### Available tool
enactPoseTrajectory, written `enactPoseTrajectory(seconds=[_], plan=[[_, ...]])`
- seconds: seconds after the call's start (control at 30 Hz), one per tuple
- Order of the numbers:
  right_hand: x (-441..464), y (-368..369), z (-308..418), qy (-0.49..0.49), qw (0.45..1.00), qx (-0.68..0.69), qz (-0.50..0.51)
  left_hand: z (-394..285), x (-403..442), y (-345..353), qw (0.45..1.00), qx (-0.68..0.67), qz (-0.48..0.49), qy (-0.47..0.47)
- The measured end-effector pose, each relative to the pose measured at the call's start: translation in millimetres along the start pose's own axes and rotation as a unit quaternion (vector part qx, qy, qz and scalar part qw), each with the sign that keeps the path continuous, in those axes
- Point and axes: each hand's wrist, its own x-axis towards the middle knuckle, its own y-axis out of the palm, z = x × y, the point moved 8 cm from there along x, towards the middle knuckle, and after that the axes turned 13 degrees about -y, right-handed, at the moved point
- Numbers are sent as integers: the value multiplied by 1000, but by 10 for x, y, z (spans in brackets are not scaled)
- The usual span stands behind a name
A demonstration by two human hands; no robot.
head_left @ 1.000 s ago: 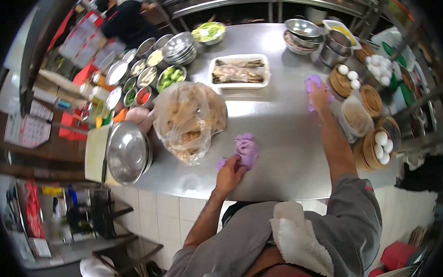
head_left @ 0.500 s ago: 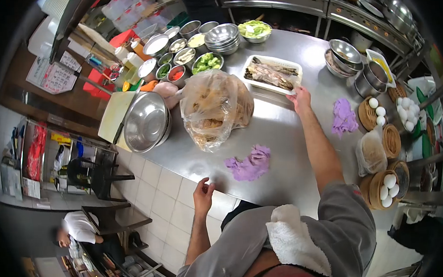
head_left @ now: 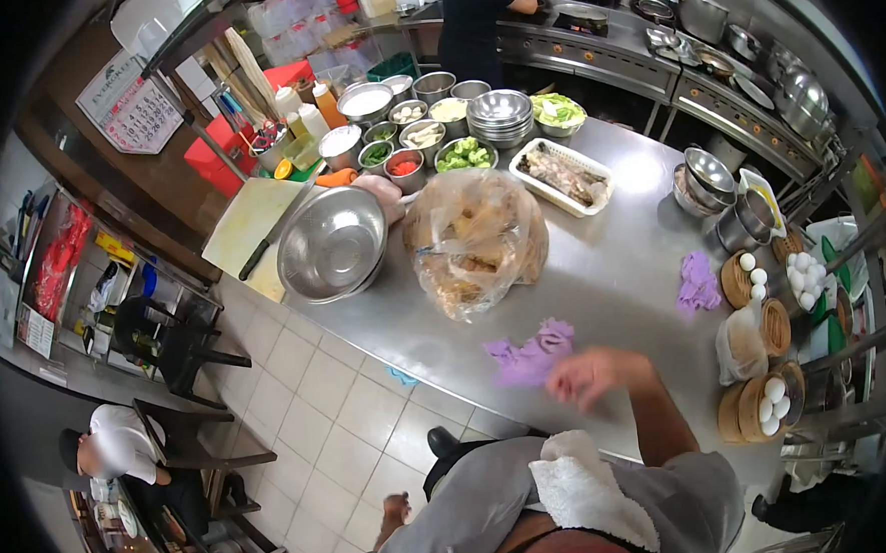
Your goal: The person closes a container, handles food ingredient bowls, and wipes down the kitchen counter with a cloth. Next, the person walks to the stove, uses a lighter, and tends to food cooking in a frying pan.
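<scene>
- The crumpled purple cloth (head_left: 529, 356) lies on the grey metal surface (head_left: 623, 277), near its front edge; the right hand (head_left: 591, 376) is just beside it;
- The fingers of this hand are bent and blurred; I cannot tell if they are pressed together, nor if they touch the cloth;
- The left hand (head_left: 396, 506) is low, with the pale tiled floor (head_left: 339, 387) under it; the state of its fingers I cannot tell;
- Behind the cloth sits a clear plastic bag with brown contents (head_left: 476, 240); beyond is a white rectangular tray (head_left: 549, 193);
- A second purple cloth (head_left: 698, 281) lies near round bamboo baskets (head_left: 775, 329).
</scene>
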Motion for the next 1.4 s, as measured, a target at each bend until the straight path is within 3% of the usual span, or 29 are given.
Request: enactPoseTrajectory(seconds=[0.03,0.07,0.13,0.3,0.33,0.37,0.4,0.47,0.6,0.67,0.7,0.73,0.77,0.83,0.9,0.93,1.0,1.07,1.17,1.23,1.27,1.33,1.37,1.4], plan=[[85,311,-64,9,995,-69,77,175,-184,9,984,-169,-41,44],[191,480,-61,10,995,-69,72,178,-110,379,986,133,41,87],[480,924,58,-81,988,-33,126,465,16,455,986,142,62,68],[1611,1392,409,-207,962,-55,167,871,598,-256,987,-69,69,125],[1850,1505,543,-239,953,-36,183,1220,845,-550,964,-253,56,-69],[2103,1601,586,-225,959,-1,173,1612,885,-724,870,-417,39,-260],[2338,1734,660,-224,958,3,179,1705,1003,-1006,833,-514,-4,-204],[2816,1887,699,-175,974,107,101,1836,1157,-1591,846,-484,-79,-210],[3586,2324,592,-169,969,128,129,1957,1052,-2256,823,-501,-125,-238],[3847,2592,613,-254,921,-31,293,2159,1052,-2169,796,-534,-129,-255],[3978,2638,589,-296,902,6,314,2263,960,-2028,775,-561,-121,-264],[4126,2640,584,-296,899,9,323,2353,858,-1814,745,-593,-96,-289],[4281,2645,533,-266,903,23,336,2491,778,-1545,725,-631,-102,-256],[4600,2610,477,-239,905,34,351,2726,666,-1042,765,-605,-58,-213],[4838,2694,295,-157,868,48,468,2722,641,-802,920,-353,-42,-168],[5037,2672,247,-160,866,45,471,2651,661,-823,963,-232,-43,-128],[5329,2708,164,-182,805,59,561,2681,775,-908,986,-134,-38,-96],[5728,2706,138,-154,786,59,595,2845,889,-1012,989,-103,-35,-99],[6617,2554,372,-195,876,82,434,3129,1125,-1287,975,-148,-47,-157],[7086,2411,719,-209,907,65,359,3381,1274,-1448,896,-355,-48,-263],[7276,2358,903,-248,906,58,340,3552,1336,-1488,791,-516,-61,-323],[7552,2281,1314,-382,881,99,261,3756,1483,-1605,625,-682,-103,-367],[7652,2287,1430,-428,850,166,258,3826,1624,-1915,680,-568,-179,-427],[7749,2273,1528,-470,814,231,251,3756,1784,-2215,655,-611,-199,-399]])
